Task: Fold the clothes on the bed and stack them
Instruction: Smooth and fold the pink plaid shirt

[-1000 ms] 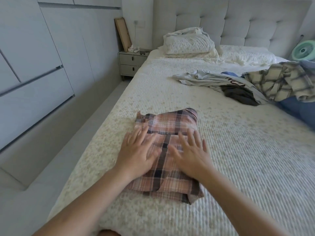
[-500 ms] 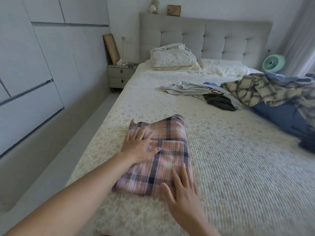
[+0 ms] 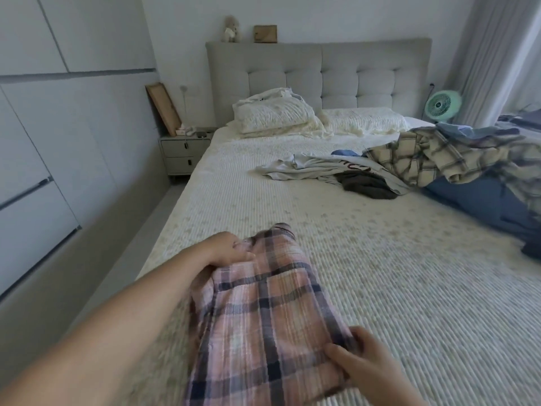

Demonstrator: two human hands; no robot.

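Pink plaid shirt (image 3: 263, 315), folded, sits at the near left part of the bed (image 3: 380, 288), lifted off the cover at its near end. I see both hands on it. Left hand (image 3: 227, 250) grips the far left corner, fingers curled into the cloth. Right hand (image 3: 361, 360) pinches the near right edge, thumb on top, fingers tucked under the fold. Picture is blurred around the near edge, so I cannot tell how much of the shirt is off the cover.

Rest of the laundry lies well apart, on the far right side of the bed: a white shirt (image 3: 316, 168) spread flat, a dark garment (image 3: 366, 186) just beside it, a cream plaid shirt (image 3: 433, 159) heaped over blue cloth (image 3: 474, 200).

Two pillows (image 3: 275, 115) rest against the grey headboard (image 3: 322, 74). Nightstand (image 3: 181, 153) stands left of the bed; green fan (image 3: 442, 104) stands at the right.
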